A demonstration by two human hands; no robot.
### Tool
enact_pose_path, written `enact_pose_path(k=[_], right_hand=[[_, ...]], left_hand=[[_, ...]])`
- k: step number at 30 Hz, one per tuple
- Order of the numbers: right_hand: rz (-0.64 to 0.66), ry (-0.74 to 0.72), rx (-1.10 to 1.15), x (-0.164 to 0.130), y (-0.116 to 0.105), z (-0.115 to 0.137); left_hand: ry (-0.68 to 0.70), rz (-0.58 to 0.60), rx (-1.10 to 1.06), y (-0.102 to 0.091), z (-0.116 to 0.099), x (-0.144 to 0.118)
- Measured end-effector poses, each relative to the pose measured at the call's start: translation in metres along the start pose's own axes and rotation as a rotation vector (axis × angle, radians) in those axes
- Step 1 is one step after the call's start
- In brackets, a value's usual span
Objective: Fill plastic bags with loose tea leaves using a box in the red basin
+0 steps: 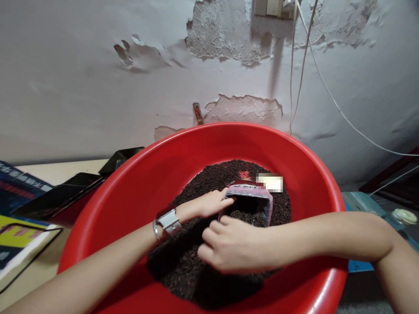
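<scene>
left hand (212, 203) pinches small pink foil pouch (250, 198) mouth wide; right hand (231, 248) cupped, scooping dark loose tea leaves (196, 253) in big round red plastic basin (131, 183); best keep pouch low.

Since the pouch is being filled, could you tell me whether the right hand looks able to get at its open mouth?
Probably yes: the right hand lies on the dark tea leaves just before the pouch, whose mouth the left hand holds open; nothing lies between.
</scene>
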State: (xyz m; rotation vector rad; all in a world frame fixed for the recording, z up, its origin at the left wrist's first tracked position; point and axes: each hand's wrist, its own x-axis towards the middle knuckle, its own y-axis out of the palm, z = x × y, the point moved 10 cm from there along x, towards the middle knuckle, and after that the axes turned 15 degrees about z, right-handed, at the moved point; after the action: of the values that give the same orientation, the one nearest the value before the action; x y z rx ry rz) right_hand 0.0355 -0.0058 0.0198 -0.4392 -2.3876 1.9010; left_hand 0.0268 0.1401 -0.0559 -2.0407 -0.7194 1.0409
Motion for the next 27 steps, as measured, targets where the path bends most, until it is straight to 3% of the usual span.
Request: enact_pose_path(k=[4, 6, 9, 13, 21, 27], right_hand=[[0.261, -0.279, 0.249, 0.000, 0.031, 0.040], [0.369, -0.280, 0.279, 0.002, 0.056, 0.045], [0.425, -0.193, 0.265, 0.009, 0.089, 0.035], [0.609, -0.152, 0.431, 0.014, 0.128, 0.026], [0.595, -0.169, 0.546, 0.014, 0.126, 0.029], [0.524, -0.257, 0.539, 0.022, 0.129, 0.030]], left_hand=[[0.041, 0.094, -0.090, 0.002, -0.014, -0.009], [0.027, 0.075, -0.088, 0.000, -0.014, -0.010], [0.025, 0.016, -0.115, -0.003, -0.011, -0.008], [0.024, -0.039, -0.180, -0.009, -0.008, -0.007], [-0.280, -0.345, 0.018, -0.051, 0.003, -0.031], [-0.185, -0.227, -0.074, -0.036, -0.001, -0.022]])
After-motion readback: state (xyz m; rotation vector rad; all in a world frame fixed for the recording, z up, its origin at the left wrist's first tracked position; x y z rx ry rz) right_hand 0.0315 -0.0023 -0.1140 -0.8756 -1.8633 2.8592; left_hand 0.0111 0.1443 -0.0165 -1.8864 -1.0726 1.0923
